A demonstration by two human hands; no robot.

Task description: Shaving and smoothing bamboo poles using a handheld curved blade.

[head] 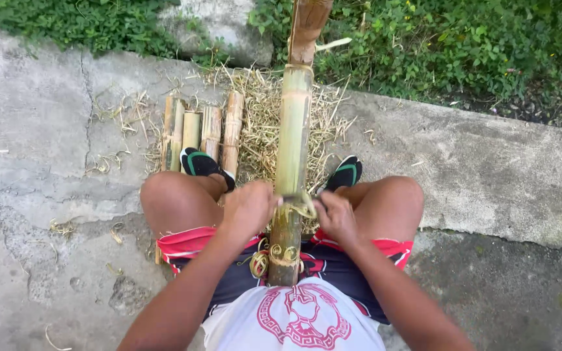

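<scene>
This is an outdoor work spot, like a yard or a path edge beside a garden. The ground is a rough, cracked concrete slab (47,130), and green weeds and bushes (463,45) grow along its far side. Dry shavings (261,110) and short cut bamboo pieces (203,130) lie on the concrete, so it looks like a simple place for hand craft work

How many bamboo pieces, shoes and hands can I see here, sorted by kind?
Long bamboo pole between the knees: 1
Short cut bamboo pieces lying side by side on the concrete: 4
Black and green shoes: 2
Hands on the pole, left hand and right hand: 2
Total: 9
</scene>
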